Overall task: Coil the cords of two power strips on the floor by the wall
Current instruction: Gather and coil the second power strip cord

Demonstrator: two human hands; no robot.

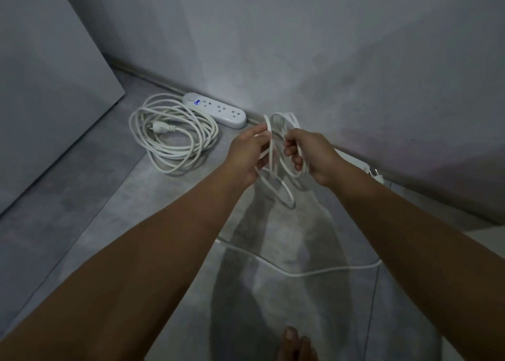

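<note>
In the head view, bare toes are seen nearest, at the bottom edge, on the grey floor. Just beyond them a loose tail of white cord is laid across the floor, not yet gathered.

Further up, several loops of the second cord are held in the air between both hands, near the wall. The loops are gripped by the right hand, whose fingers are curled round the bundle. One strand is pinched by the left hand between thumb and fingertips, the other fingers being loosely bent. A white body, judged to be the second power strip, is mostly hidden behind the right wrist, against the wall.

To the left, the first cord is already laid in a round coil on the floor, its plug inside the ring and its power strip beside it along the wall.

The step in hand is judged to be the winding of the second cord, the first being done. For the next move, the pinched strand would have to be brought across and laid into the right hand as a further loop of like size, and the tail drawn up from the floor without twisting.
</note>
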